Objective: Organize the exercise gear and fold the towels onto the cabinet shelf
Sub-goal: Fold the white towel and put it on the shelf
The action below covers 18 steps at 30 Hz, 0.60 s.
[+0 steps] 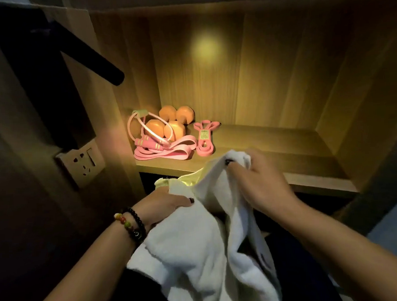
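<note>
A white towel (197,238) hangs loose in front of the lit wooden cabinet shelf (273,144). My left hand (159,205), with bead bracelets on the wrist, grips its left edge low down. My right hand (261,181) pinches a top corner of the towel just above the shelf's front edge. A yellowish cloth (189,177) shows behind the towel. At the shelf's back left lie two orange dumbbells (173,123), a pink jump rope (146,134), a flat pink resistance band (170,150) and a pink tube band (205,138).
The cabinet's left side wall (121,103) carries a wall socket (83,162) outside it. A dark bar (96,61) juts out at the upper left. The right half of the shelf holds nothing. Dark space lies below the shelf.
</note>
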Available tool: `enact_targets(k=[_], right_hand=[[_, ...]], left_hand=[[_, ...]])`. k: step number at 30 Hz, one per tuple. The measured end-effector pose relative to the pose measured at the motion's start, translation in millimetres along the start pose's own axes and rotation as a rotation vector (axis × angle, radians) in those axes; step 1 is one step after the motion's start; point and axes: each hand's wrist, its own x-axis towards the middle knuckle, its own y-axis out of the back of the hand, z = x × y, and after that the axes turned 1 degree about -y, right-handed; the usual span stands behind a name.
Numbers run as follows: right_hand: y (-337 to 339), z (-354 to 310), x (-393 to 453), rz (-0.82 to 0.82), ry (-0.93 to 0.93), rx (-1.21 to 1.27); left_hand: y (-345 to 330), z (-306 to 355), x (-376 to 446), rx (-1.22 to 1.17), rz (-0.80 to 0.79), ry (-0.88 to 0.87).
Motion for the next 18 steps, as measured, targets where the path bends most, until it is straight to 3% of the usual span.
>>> enact_targets(k=[3,7,10,14,16,18], right_hand=[[-23,8,-28,-0.033,0.023,0.081],[-39,2,-49,0.052,0.047,0.273],[-51,-6,-59,0.064,0.062,0.343],[-79,-3,-77,-0.059,0.077,0.319],[-86,4,-81,-0.045,0.061,0.322],[-86,8,-82,-0.031,0.063,0.36]], left_hand=[[-1,-16,-6,0.048,0.087,0.028],[11,-39,-14,-0.101,0.036,-0.009],[18,-51,-21,-0.059,0.053,-0.027],[17,-57,-29,0.414,0.317,-0.022],[13,-49,-33,0.598,0.488,-0.123],[12,-40,-32,0.419,0.498,-0.202]])
